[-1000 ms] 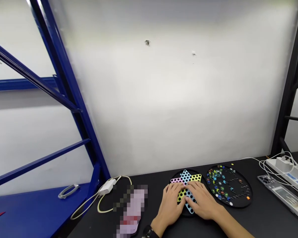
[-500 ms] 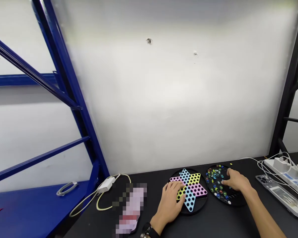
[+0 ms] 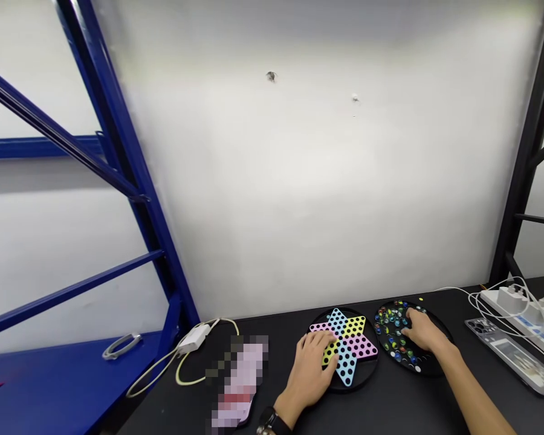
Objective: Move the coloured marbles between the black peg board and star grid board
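Note:
A round black game board with a star of pink, yellow and blue holed points point(image 3: 350, 345) lies on the black table. My left hand point(image 3: 310, 370) rests flat on the board's left side, fingers stretched out. To the right sits a round black tray point(image 3: 435, 368) holding several coloured marbles point(image 3: 390, 329). My right hand point(image 3: 424, 334) is over that tray with fingers curled down among the marbles; what they hold is hidden.
A white charger with a yellowish cable point(image 3: 193, 343) and a blurred object point(image 3: 242, 380) lie left of the board. A white power strip with plugs point(image 3: 526, 308) and a flat clear device point(image 3: 510, 356) are at the right. Blue shelving point(image 3: 118, 151) stands at the left.
My right hand left the star board, moved right to the marble tray and now curls down among the marbles. My left hand stayed on the board.

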